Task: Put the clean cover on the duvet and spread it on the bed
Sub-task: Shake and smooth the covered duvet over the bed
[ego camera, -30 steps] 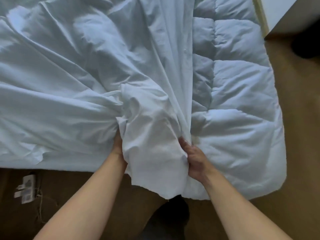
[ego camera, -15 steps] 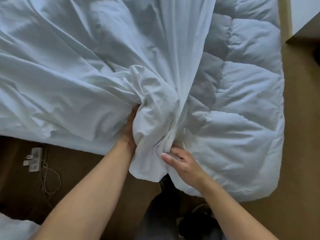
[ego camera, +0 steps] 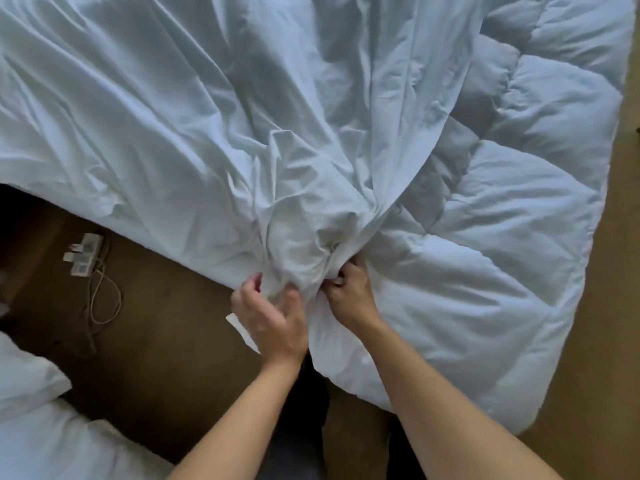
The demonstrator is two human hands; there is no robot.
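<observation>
A white, wrinkled duvet cover (ego camera: 180, 126) lies over the left and middle of the bed. The quilted white duvet (ego camera: 502, 220) shows bare on the right, and its near corner hangs over the bed's edge. The cover's edge is bunched into a knot of folds (ego camera: 311, 251) at the near side. My left hand (ego camera: 270, 317) is at the bunch with fingers curled around a fold of the cover. My right hand (ego camera: 349, 292) pinches cover and duvet edge together just to the right of the bunch.
Brown floor (ego camera: 166, 323) runs along the near side of the bed. A white power strip (ego camera: 83, 254) with a loose cable lies on it at left. White pillows or bedding (ego camera: 41, 427) sit at the bottom left. My legs stand below the hands.
The hanging flap of cover has been gathered up into a tight bunch at the bed's edge. My left hand came out from under the cloth and now grips it from the near side.
</observation>
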